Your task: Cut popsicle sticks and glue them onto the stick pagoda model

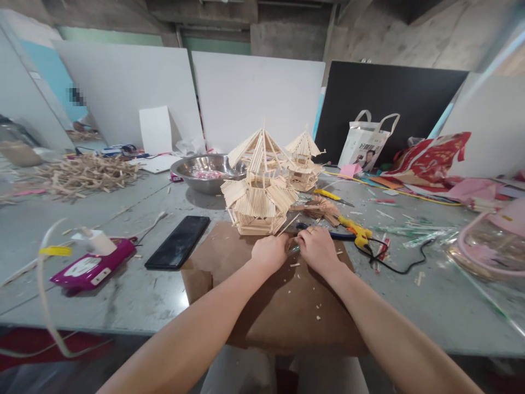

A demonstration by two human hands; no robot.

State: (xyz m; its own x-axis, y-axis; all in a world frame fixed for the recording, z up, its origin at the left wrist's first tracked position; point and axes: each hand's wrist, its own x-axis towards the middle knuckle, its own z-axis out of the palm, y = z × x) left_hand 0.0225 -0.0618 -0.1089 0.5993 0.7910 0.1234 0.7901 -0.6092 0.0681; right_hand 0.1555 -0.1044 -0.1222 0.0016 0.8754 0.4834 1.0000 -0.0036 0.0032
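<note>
Above a brown paper sheet (295,306), my left hand (268,254) is closed, its fingertips turned inward and largely hidden. My right hand (318,247) faces it with curled fingers and a ring on one of them. A small clear greenish piece (293,250) shows between the hands; which hand grips it I cannot tell. One thin wooden stick (289,224) slants up just past my left hand, either held or lying behind it. Directly beyond stands a pavilion model (260,200) built of thin wooden sticks, with a pointed roof.
A second stick pavilion (303,158) and a metal bowl (197,180) stand behind. A yellow glue gun (359,232) with its black cord and a yellow cutter (328,194) lie right. To the left are a black phone (178,242), a purple power strip (94,265) and piled sticks (90,174).
</note>
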